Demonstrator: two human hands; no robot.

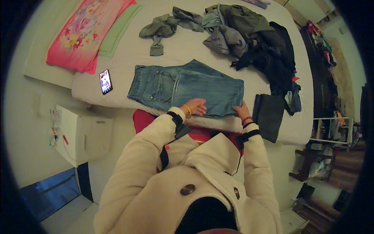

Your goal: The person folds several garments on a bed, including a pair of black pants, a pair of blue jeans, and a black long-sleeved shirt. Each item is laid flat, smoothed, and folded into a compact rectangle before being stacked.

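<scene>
A pair of blue jeans (156, 86) lies at the near edge of the bed, its waistband to the left and its legs doubled back over themselves. My left hand (195, 107) is over the near side of the jeans, fingers apart, holding nothing. At the near right corner of the folded legs, my right hand (244, 112) pinches the denim; some of its fingers are hidden. Just right of that hand rests a folded dark garment (268, 117).
Crumpled grey and olive clothes (233, 31) and dark jeans (269, 64) are heaped at the far right. A lit phone (105, 82) lies on the left of the bed (117, 70), near a pink floral pillow (83, 35). A white cabinet (93, 134) stands at left.
</scene>
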